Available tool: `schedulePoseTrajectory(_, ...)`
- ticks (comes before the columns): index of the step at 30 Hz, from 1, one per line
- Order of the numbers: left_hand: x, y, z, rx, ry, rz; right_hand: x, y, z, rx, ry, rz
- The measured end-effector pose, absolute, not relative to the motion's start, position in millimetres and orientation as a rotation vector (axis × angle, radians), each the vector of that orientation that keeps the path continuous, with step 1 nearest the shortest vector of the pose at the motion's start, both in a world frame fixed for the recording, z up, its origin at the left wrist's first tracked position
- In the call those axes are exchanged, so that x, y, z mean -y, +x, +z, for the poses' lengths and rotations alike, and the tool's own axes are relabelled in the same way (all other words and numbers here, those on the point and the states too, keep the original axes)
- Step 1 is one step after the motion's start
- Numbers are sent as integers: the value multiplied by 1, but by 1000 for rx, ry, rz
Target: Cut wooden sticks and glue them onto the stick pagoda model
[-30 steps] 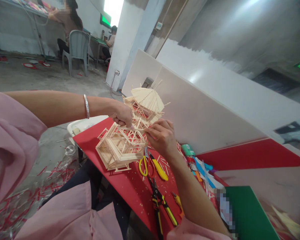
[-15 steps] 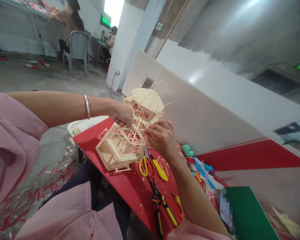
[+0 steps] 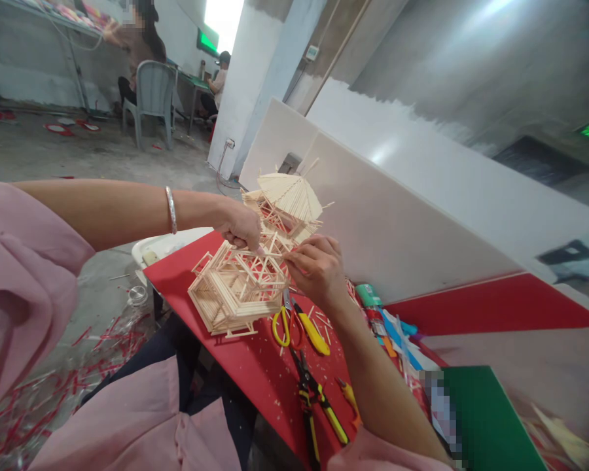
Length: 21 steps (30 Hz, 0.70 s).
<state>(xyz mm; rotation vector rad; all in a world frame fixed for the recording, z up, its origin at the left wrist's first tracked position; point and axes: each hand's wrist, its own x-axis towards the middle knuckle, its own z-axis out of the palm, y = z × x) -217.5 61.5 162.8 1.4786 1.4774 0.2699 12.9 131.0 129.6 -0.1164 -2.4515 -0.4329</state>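
A lattice model built of thin pale wooden sticks lies tilted on the red tabletop, its six-sided tiered base facing me. My right hand is closed in a pinch on the right end of a wooden stick at the model's upper edge. From the left, my left hand reaches over the model with its fingers curled. Its index fingertip points down onto the same stick; the thumb's grip is hidden. Behind the hands rises a fan-shaped stick roof; whether it joins the nearer part is hard to tell.
On the red tabletop lie yellow-handled cutters, black-and-yellow pliers and loose stick bits. A green-capped container stands right, by a white partition. A white stool is left. Two people sit at tables farther back.
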Motion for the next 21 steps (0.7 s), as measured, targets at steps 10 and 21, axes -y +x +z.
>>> schedulePoseTrajectory(10,-61,-218,164,-1458,1505,258,-131,13,130,2471,-153,-406)
schedulePoseTrajectory(21,-63,-219,163,-1415,1511,258,-130,12,130,2466,-125,-385)
